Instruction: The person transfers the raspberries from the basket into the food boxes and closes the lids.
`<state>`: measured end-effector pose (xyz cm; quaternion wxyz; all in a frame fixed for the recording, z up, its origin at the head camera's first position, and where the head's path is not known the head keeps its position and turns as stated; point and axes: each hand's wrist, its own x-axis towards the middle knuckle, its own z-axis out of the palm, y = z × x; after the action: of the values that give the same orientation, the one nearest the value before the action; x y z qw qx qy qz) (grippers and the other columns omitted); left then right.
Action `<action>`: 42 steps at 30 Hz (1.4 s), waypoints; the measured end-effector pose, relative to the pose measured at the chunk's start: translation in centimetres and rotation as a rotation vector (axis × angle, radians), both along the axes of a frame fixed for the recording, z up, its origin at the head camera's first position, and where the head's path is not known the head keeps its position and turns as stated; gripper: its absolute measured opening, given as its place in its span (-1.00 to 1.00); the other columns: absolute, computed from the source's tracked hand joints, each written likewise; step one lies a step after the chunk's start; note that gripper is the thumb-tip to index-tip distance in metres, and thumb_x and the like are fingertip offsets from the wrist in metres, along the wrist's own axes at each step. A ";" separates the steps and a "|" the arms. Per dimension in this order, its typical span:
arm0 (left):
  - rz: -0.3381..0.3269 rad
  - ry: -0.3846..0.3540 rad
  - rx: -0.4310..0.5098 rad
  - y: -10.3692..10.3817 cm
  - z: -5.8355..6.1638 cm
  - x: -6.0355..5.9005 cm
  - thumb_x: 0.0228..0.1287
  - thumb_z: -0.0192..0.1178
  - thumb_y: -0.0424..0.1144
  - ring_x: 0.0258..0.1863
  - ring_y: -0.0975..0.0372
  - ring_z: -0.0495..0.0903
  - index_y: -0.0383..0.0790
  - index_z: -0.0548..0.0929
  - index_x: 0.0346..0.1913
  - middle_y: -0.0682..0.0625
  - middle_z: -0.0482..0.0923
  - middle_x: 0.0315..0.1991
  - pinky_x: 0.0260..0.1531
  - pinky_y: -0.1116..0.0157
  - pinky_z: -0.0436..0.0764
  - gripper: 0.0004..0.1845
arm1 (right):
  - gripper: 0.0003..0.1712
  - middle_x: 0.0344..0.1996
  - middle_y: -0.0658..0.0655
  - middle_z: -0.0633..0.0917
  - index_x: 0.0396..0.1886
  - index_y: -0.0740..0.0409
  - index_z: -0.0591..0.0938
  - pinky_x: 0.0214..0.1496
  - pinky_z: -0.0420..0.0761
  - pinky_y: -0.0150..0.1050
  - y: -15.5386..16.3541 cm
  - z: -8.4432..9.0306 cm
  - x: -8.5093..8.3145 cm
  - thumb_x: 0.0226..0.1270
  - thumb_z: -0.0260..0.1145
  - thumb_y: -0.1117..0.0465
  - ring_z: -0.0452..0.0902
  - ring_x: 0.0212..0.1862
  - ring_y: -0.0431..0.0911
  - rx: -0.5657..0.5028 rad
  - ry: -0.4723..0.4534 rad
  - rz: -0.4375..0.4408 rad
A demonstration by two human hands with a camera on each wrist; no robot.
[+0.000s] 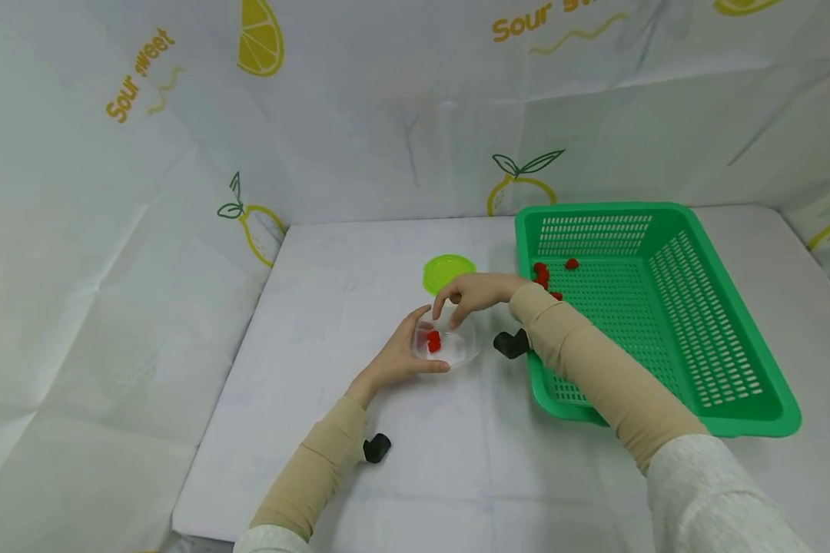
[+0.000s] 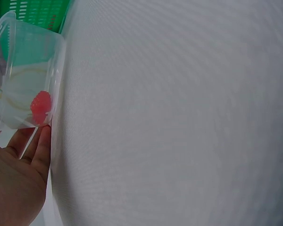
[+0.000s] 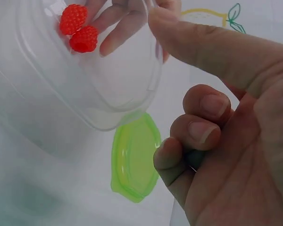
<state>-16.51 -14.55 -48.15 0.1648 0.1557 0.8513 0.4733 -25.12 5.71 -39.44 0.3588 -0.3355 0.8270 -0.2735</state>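
Observation:
My left hand [image 1: 404,355] grips a clear plastic container [image 1: 465,347], with its thumb along the near side and its fingers around the far left side. Two red raspberries [image 3: 78,28] lie side by side in the container, by the wall on the left hand's side. Above the far rim hovers my right hand [image 1: 473,293], thumb and index finger pointing down and apart, nothing visible between them. Its other fingers [image 3: 200,113] bend loosely toward the palm. The left wrist view shows the left fingers [image 2: 37,146] right at the container's base, a raspberry [image 2: 40,107] visible through the wall.
A bright green lid [image 1: 448,270] lies behind the container on the white-covered table [image 1: 360,284]. On the right stands a large green basket [image 1: 705,307], with several raspberries [image 1: 541,273] near its left wall. The right forearm crosses the basket's near left side.

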 end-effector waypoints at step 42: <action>0.012 0.010 -0.005 0.2 0.0 0.2 -0.17 0.47 0.06 0.30 0.13 0.27 0.04 -0.01 0.45 0.00 0.34 0.25 0.35 -0.01 0.20 0.13 | -0.52 -0.31 0.12 0.52 0.09 0.22 0.53 0.06 0.45 -0.04 16.7 0.7 0.5 0.23 0.30 0.08 0.32 -0.17 -0.02 -0.265 -0.005 -0.529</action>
<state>-16.36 -14.32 -48.12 0.1579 0.1524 0.8543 0.4713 -24.58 22.46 -38.79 0.2303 -0.1513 0.8419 -0.4641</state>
